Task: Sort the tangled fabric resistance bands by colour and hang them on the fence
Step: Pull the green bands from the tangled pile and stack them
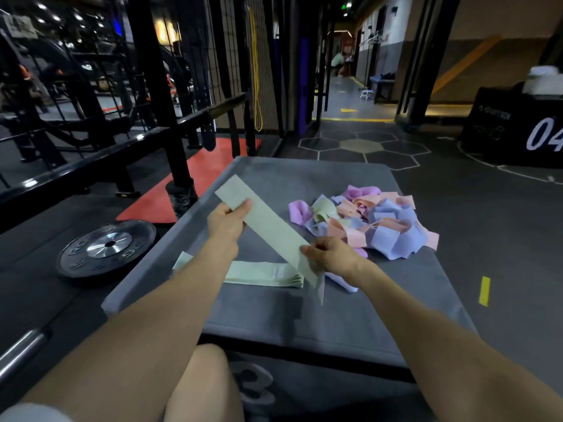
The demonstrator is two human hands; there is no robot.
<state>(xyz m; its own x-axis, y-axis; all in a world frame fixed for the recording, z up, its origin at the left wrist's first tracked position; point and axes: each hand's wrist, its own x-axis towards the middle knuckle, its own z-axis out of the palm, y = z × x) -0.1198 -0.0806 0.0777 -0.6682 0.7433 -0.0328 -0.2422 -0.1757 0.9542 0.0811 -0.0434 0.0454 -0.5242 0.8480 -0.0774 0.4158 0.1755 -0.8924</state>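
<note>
A pale green band (268,226), pinched flat between the left hand (227,220) and right hand (330,255), hovers just left of the tangled pile (365,223), above a small sorted green stack (259,274); most sorting, and apparently all fence-hanging, remains.

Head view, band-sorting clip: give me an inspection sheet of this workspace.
Surface: grey padded box top.
Job's things: flat pale green fabric band held stretched above the top; stack of flattened pale green bands near the front left; tangled pile of pink, lilac, blue and green bands at the right.
Clutter: black weight plate on the floor, left.
Grippers: left hand and right hand each pinch the held band.
Cables: nothing seen.
Surroundings: black metal fence ahead left; no fabric bands seen hanging there.
</note>
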